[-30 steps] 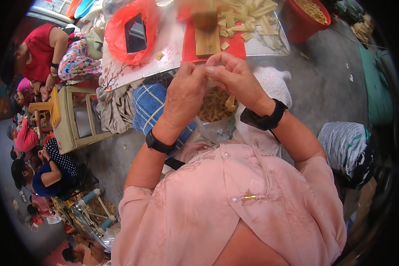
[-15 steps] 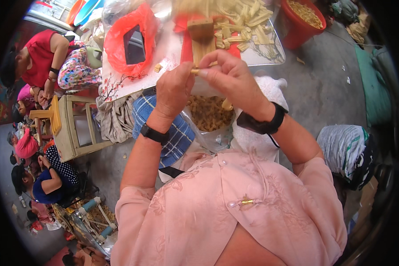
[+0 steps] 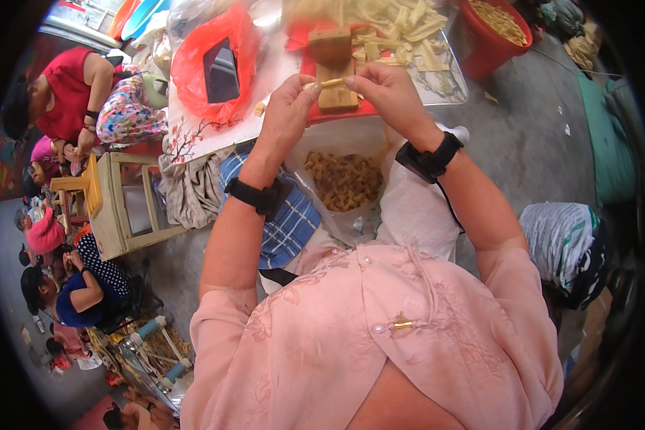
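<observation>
A thin pale yellow strip (image 3: 332, 83) is stretched level between my hands. My left hand (image 3: 288, 107) pinches its left end between thumb and fingers. The other end is pinched by my right hand (image 3: 393, 97). Right behind the strip is a wooden block stand (image 3: 330, 44) with an upright piece and a flat base, resting on a red sheet at the table's near edge. Beyond it to the right lies a loose pile of similar pale yellow strips (image 3: 408, 36). Below my hands, a clear plastic bag (image 3: 312, 197) holds many small brownish-yellow pieces (image 3: 344, 179).
On the table (image 3: 193, 140) at left, a red plastic bag (image 3: 186, 64) has a dark phone (image 3: 222, 70) on it. A red bucket (image 3: 480, 57) of yellow pieces stands at the far right. A wooden stool (image 3: 118, 215) is at left, with several people seated beyond it.
My hands have moved farther away from me and apart, with the strip now drawn out between them. A small yellow piece below my right hand is out of sight.
</observation>
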Motion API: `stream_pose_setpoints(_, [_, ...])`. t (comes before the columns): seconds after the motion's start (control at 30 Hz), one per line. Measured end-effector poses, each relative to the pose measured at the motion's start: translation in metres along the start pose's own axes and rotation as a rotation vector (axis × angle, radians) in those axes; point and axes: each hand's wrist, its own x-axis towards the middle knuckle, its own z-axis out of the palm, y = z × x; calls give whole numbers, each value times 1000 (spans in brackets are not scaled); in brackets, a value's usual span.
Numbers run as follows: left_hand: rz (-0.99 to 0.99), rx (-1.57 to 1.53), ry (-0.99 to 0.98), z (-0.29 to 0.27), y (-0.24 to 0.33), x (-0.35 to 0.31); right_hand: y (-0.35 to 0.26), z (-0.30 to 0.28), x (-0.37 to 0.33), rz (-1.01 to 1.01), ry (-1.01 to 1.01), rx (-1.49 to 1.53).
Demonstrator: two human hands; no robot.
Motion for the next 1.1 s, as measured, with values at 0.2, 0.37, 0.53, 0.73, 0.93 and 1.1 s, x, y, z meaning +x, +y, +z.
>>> stream_pose_setpoints(0.2, [83, 343, 86, 8, -12, 15, 23, 6, 10, 5, 64, -20])
stream_pose_setpoints(0.37, [51, 736, 202, 8, -1, -8, 18, 0, -2, 47, 76, -404])
stream_pose_setpoints(0.53, [684, 773, 294, 7, -17, -43, -14, 8, -32, -106, 126, -333])
stream_pose_setpoints(0.73, [-195, -594, -255, 36, -8, -94, -41, 40, -84, -460, 15, 72])
stream_pose_setpoints(0.93, [-248, -931, -154, 17, -26, -86, -45, 50, -102, -257, -182, 336])
stream_pose_setpoints(1.1, [-290, -603, -286, 32, -13, -99, -51, 48, -88, -204, -78, 335])
